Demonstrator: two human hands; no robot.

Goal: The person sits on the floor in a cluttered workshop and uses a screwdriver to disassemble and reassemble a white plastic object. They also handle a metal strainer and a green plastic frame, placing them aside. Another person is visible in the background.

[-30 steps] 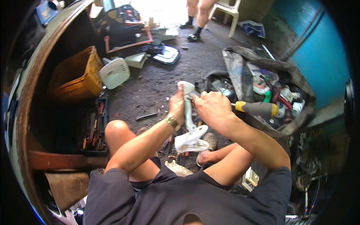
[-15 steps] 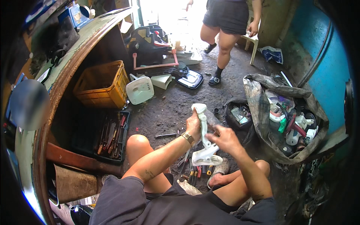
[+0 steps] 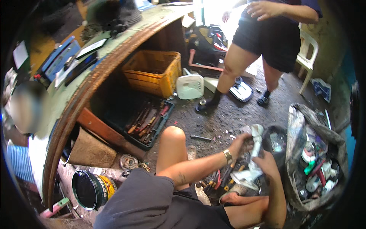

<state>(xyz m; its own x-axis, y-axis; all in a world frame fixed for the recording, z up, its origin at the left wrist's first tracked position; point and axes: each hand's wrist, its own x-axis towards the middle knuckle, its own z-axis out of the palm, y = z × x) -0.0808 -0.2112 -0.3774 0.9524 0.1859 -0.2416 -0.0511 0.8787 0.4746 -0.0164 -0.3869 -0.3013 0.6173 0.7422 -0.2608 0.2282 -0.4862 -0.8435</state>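
A white jointed plastic part, with a long neck and a wider foot, is in front of me above the floor. My right hand is closed around the lower neck from the right. Beside the upper neck, my left hand has its fingers apart; whether the fingertips touch the part is hard to see. A watch is on my left wrist. Below the part, several hand tools lie on the floor by my shoe.
A person stands close ahead. At the right, a large sack holds mixed plastic scraps, with a dark bag beside it. To the left are a tool tray, a yellow crate, a black bucket and a worn bench.
My left hand has loosened from the upper neck, and my right hand has closed on the lower neck. The standing person has come nearer. My view has swung left.
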